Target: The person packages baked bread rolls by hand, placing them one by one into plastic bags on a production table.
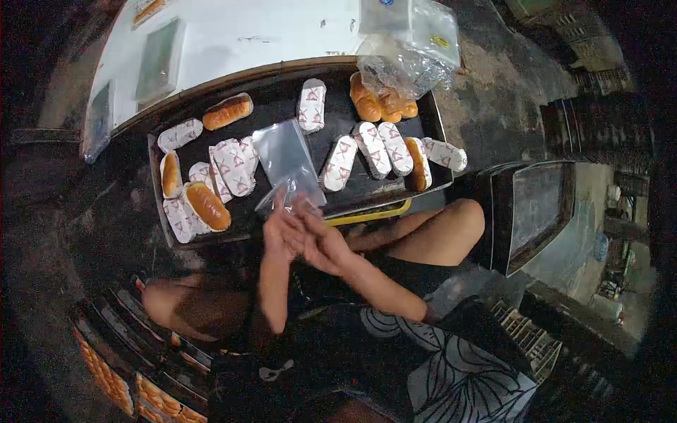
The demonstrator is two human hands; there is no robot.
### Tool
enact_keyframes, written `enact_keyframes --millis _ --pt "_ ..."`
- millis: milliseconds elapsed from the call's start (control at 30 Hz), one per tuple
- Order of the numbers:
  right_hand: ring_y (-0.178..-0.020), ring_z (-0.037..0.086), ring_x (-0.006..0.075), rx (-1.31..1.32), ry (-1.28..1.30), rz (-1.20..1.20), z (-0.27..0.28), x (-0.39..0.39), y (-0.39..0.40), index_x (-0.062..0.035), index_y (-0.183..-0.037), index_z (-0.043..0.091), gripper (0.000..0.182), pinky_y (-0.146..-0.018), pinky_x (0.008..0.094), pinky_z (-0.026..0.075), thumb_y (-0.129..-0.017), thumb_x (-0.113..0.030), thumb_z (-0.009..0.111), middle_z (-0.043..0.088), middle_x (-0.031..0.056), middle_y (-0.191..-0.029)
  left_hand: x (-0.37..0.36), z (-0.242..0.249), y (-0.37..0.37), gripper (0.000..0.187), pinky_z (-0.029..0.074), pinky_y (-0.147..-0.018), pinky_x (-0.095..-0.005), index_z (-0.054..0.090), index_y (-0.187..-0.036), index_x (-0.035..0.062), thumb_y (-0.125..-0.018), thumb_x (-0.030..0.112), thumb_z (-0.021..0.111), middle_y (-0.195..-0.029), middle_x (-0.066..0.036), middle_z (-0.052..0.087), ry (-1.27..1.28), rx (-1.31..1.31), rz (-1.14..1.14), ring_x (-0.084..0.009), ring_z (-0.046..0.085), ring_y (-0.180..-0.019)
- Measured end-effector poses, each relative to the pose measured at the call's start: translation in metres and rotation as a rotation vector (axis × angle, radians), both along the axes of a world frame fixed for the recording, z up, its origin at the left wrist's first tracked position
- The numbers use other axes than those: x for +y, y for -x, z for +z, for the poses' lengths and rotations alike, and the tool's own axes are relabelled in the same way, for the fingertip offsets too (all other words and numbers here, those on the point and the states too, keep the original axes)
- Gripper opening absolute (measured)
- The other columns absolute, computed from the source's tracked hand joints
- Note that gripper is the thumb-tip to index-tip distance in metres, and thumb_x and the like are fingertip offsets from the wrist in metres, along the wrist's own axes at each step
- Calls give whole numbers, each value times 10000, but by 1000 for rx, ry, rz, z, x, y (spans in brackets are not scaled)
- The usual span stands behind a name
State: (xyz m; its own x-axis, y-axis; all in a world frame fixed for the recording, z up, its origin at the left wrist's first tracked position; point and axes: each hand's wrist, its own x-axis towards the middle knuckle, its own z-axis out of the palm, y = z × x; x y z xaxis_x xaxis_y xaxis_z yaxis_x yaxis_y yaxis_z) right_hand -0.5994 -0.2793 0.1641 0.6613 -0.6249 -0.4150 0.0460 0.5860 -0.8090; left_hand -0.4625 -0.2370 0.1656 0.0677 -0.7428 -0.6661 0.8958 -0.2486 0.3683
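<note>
White tabletop [240, 39] ran across the top, smooth, w/ a few scuffs. Just below it, a lg dark metal tray [271, 95], rectangular, low-rimmed, held most of the bread, in a L group, a R group & one bun btwn. At R, a second dark tray [539, 204] stood well apart, pale worn base, raised rim. Lower L: stacked bread trays [106, 366] w/ golden, glossy rolls in rows.

Clear plastic sheets [405, 77], crinkled & shiny, overhung the tray's upper R corner. A flat clear pack [158, 62] lay on the tabletop, upper L.

Clear plastic bag [288, 155], thin, rectangular, was over the tray's middle, btwn the bun groups. Long axis ran upper L to lower R; near end, creased, pointed to the person. L hand [282, 233] & R hand [324, 243] were close together at that end, fingers partly spread & blurred; can't tell if either gripped the plastic.

Lobed bread [364, 99], brown, sat partly under the sheets. Oblong buns [208, 206] lay at mixed angles, some brown top up, others showing white pleated wrappers [338, 163] w/ reddish print.
</note>
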Motion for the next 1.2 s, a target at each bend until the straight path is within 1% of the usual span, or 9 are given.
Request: enact_keyframes --millis 133,167,233,367,467,667,867,1067,1200 --pt "-1107 408 265 871 917 482 -20 -47 21 -86 -1185 388 458 -925 376 332 -757 -207 498 419 126 -1211 0 -22 -41 273 484 -727 -385 448 -1079 78 -845 220 439 -925 -79 537 63 -162 170 -214 526 -866" --pt "-1052 454 245 931 1745 218 -56 -70 29 -128 -1175 402 498 -846 396 365 -702 -144 557 494 74 -1101 -2 -22 -48 264 479 -733 -402 464 -1051 63 -841 222 443 -912 -81 535 83 -178 366 -225 521 -875" --pt "-1030 465 243 651 1858 429 -138 -130 48 -136 -1143 429 449 -847 403 351 -708 -126 538 508 72 -1080 -9 8 -52 273 460 -758 -431 474 -1031 48 -832 233 448 -910 -86 535 98 -116 359 -242 507 -900" --pt "-843 537 328 782 885 276 -42 -106 33 -69 -1167 332 513 -725 400 425 -726 -172 572 514 206 -968 -6 49 -69 313 370 -855 -502 481 -998 30 -798 269 448 -1014 -113 501 173 -41 398 -287 463 -985" --pt "-1120 382 231 66 595 20 -3 -45 25 -9 -1226 281 559 -953 316 274 -790 -228 553 438 154 -1149 -6 43 -69 336 337 -887 -514 466 -1036 41 -798 274 426 -1126 -123 449 225 18 447 -294 456 -1002" --pt "-1046 449 281 303 819 69 60 -4 1 -92 -1315 180 723 -880 345 349 -749 -260 598 442 186 -1150 -4 44 -19 448 356 -856 -544 347 -1217 97 -779 191 366 -1178 -166 410 383 -60 323 -347 442 -1014" --pt "-1069 430 288 457 306 -116 68 -6 -7 3 -1164 306 621 -886 347 350 -713 -258 645 424 210 -1153 8 5 13 440 443 -773 -416 413 -1125 5 -793 292 396 -1071 -166 483 163 -276 209 -281 492 -964" --pt "-1002 452 366 451 835 -70 33 25 -12 -45 -1200 342 549 -802 378 413 -745 -228 588 393 216 -1166 18 14 10 343 465 -650 -345 467 -1034 26 -787 263 492 -909 -116 538 -52 -150 152 -212 551 -764" --pt "-546 559 309 629 1068 -205 30 -58 -17 -2 -857 586 180 -541 349 450 -722 -117 560 559 157 -608 28 -10 34 367 457 -622 -355 429 -1078 28 -754 134 564 -939 -85 520 32 -547 -187 -224 541 -800"
